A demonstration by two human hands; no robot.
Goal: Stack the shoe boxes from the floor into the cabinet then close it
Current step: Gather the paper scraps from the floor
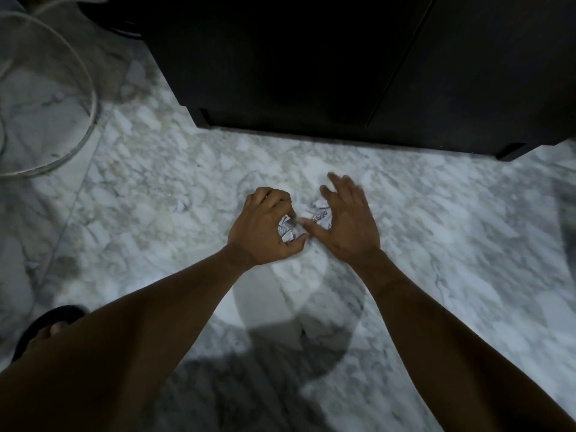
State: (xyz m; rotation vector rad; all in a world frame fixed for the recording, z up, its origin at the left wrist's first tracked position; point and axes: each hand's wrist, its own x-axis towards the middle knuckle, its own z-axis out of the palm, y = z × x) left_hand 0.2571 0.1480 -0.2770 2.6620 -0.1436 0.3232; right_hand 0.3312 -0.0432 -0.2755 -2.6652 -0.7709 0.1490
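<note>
A dark cabinet stands at the top of the view, both doors shut, its base resting on the marble floor. No shoe box is in view. My left hand is curled around a crumpled piece of printed white paper just above the floor. My right hand hovers beside it, fingers spread, over a second crumpled paper scrap; it is blurred and I cannot tell whether it grips the scrap.
A small paper scrap lies on the floor left of my hands. A pale cable loops over the floor at the far left. My foot in a dark sandal shows at the lower left.
</note>
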